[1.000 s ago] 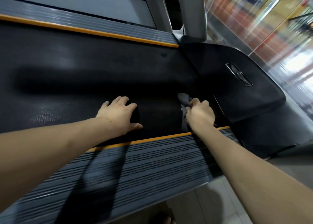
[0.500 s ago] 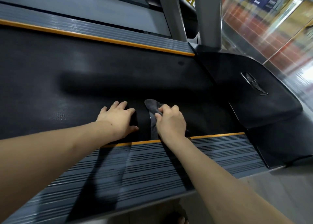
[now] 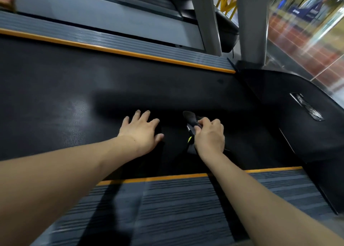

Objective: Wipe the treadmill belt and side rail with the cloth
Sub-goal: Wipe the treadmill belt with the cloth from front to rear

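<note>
The black treadmill belt (image 3: 74,96) runs across the view. A ribbed grey side rail (image 3: 186,204) with an orange edge lies nearest me, and a second rail (image 3: 130,44) borders the far side. My right hand (image 3: 209,136) grips a dark grey cloth (image 3: 191,121) bunched on the belt, with a small yellow-green tag showing below the fingers. My left hand (image 3: 142,129) rests flat on the belt just left of the cloth, fingers spread.
The black motor cover (image 3: 297,115) with a metal badge sits at the belt's right end. Two grey uprights (image 3: 249,22) rise behind it. Another treadmill deck lies beyond the far rail. A glass wall is at the far right.
Both hands have moved farther onto the belt, away from the near rail. The right hand slid the cloth left, then slightly away from the left hand.
</note>
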`<state>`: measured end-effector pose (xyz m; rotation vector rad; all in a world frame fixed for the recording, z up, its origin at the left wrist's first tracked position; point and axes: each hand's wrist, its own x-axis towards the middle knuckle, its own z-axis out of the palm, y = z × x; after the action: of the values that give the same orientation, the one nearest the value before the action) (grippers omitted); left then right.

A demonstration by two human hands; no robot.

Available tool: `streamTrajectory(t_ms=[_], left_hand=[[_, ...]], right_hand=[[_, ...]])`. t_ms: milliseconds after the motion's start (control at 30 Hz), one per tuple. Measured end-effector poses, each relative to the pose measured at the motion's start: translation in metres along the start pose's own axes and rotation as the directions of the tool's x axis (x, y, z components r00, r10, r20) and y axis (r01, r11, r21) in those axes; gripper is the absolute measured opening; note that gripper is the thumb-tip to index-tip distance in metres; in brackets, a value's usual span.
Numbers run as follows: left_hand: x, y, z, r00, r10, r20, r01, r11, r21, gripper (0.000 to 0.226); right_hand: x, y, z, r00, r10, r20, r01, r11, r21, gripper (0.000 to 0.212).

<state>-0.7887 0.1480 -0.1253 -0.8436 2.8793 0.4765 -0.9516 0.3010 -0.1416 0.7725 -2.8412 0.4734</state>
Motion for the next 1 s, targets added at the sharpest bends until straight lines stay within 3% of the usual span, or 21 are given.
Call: streamTrajectory(t_ms=[300, 433, 800, 1000], left_hand=[[0.082, -0.037, -0.011, 0.997, 0.017, -0.078, -0.016, 1.0, 0.013, 0.061], [0.122, -0.05, -0.014, 0.994, 0.071, -0.078, -0.062, 0.991, 0.122, 0.063], [0.2, -0.077, -0.029, 0.98, 0.131, -0.151, -0.109, 0.984, 0.143, 0.059], [0.21, -0.097, -0.041, 0.986, 0.05, -0.162, -0.032, 0.993, 0.113, 0.058]], right_hand=[[0.11, -0.027, 0.036, 0.999, 0.039, -0.012, -0.038, 0.999, 0.027, 0.019], [0.157, -0.032, 0.055, 0.999, -0.004, -0.033, 0.007, 0.998, 0.068, 0.019], [0.254, -0.054, 0.097, 0.992, -0.024, -0.123, 0.034, 0.996, 0.079, 0.021], [0.273, -0.066, 0.098, 0.992, 0.013, -0.129, -0.014, 1.0, -0.002, 0.028]])
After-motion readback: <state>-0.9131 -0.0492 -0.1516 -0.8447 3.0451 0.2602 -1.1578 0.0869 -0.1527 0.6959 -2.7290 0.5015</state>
